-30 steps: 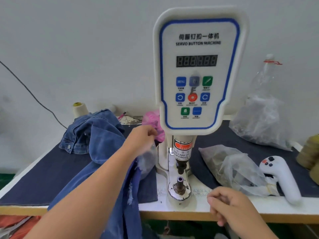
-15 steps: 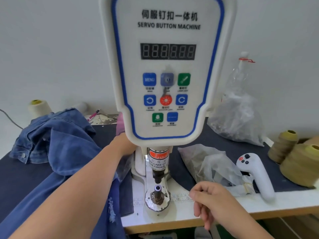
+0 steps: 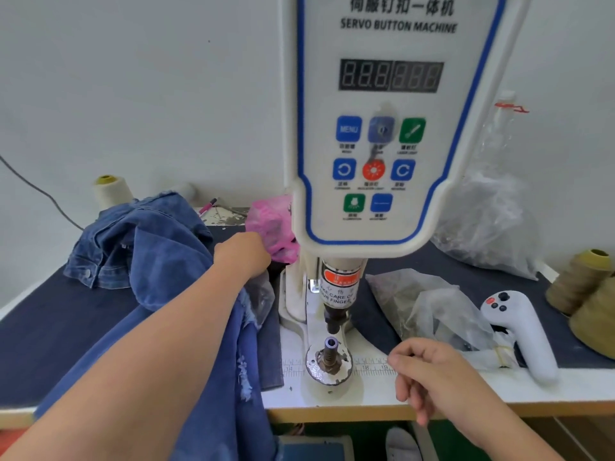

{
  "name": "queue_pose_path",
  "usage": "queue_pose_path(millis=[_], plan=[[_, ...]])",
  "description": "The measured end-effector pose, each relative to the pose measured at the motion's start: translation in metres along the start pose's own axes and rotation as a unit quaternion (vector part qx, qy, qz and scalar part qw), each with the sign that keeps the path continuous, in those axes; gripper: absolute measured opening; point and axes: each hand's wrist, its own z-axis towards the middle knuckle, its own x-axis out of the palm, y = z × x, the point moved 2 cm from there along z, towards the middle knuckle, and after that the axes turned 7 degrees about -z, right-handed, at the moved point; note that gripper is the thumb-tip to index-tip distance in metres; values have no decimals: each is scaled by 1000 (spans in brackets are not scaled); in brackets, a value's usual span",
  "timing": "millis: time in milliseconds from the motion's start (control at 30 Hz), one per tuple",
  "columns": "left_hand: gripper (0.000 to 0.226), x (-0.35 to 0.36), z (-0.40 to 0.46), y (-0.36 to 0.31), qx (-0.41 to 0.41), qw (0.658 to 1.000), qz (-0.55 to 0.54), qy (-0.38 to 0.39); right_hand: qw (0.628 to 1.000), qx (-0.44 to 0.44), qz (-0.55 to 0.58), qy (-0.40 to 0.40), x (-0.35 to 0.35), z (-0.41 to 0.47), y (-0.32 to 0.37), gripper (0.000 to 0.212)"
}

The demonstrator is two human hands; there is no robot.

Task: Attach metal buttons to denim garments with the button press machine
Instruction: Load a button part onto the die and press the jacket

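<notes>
A person at a servo button machine (image 3: 392, 128) reaches the left hand (image 3: 244, 256) past a heap of denim garments (image 3: 149, 254) toward a pink plastic bag (image 3: 271, 221) and a clear bag (image 3: 259, 294) tucked beside the machine's column; the fingers are hidden behind the knuckles and the plastic, so whether they pinch anything cannot be told. The right hand (image 3: 429, 371) hovers low over the front edge of the table (image 3: 466, 394), fingers curled loosely inward, thumb near the forefinger; whether they hold something small cannot be told. Compared with a second ago, the view has closed in on the machine and the left hand has pushed farther back, from the clear bag toward the pink one, while the right hand has barely shifted. That suggests a button part is being fetched, not yet pressed. The lower die (image 3: 331, 347) stands bare, with a small purplish cap on its post and no denim laid over it, and the upper punch (image 3: 336, 316) hangs apart above it. The denim lies draped over the left of the table and under the left forearm, off the die. A white handheld controller (image 3: 522, 331) rests at right near thread cones (image 3: 585, 294).
</notes>
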Motion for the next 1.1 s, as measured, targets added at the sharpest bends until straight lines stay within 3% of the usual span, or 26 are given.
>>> queue_pose_path(millis=[100,167,233,300,333,367,433,533,667,900,1100], plan=[[25,2,2,5,15,999,18,26,1000,-3,-10,-6,1,-1,0,16],[20,7,6,10,71,997,17,39,1000,-5,-14,-8,1,-1,1,14],[21,4,1,14,151,987,35,-41,1000,-7,-22,-8,0,0,1,14],[12,-6,-8,18,212,969,-16,-126,999,-10,-30,-6,0,0,0,16],[11,-11,-12,21,220,969,-47,-104,999,-13,-34,-7,0,0,1,17],[10,-14,-18,24,212,976,-49,-26,999,-16,-37,-9,0,-1,0,18],[20,-14,-32,30,164,975,60,139,999,-21,-37,-12,1,-2,0,21],[24,-12,-41,41,87,960,176,201,999,-25,-37,-15,3,-4,1,19],[12,-17,-45,47,51,949,259,173,997,-35,-60,-22,5,-6,1,17],[13,-5,-52,53,78,943,311,91,995,-58,-73,-24,7,-9,-3,22],[5,3,-53,54,104,949,297,38,994,-64,-80,-28,8,-11,-3,16]])
